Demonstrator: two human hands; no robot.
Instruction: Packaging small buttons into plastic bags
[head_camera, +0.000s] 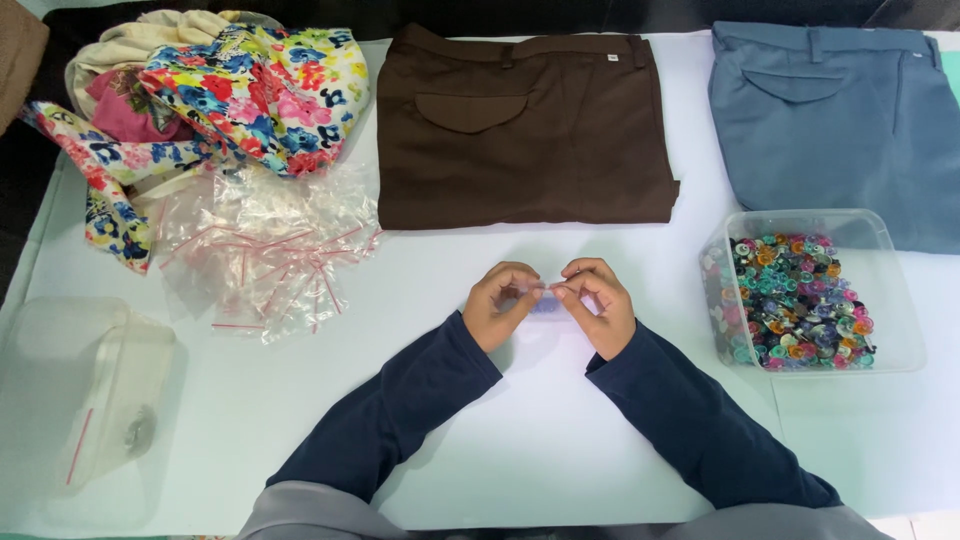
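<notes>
Clear plastic in a small zip bag (545, 303), pinched shut-side between left hand (500, 305) and right hand (602, 305) at table centre; one filled bag sits in the left tub (95, 400), many buttons (795, 300) remain loose.

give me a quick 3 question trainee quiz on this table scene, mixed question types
1. True or false: the brown trousers lie between the floral cloth pile and the blue trousers.
2. Multiple choice: the tub of coloured buttons sits nearest which hand? A) left hand B) right hand C) equally far from both
3. Fill in: both hands pinch a small clear ____ between them, like those in the heap of bags.

Key
1. True
2. B
3. bag; something bluish shows inside, too small to identify
</notes>
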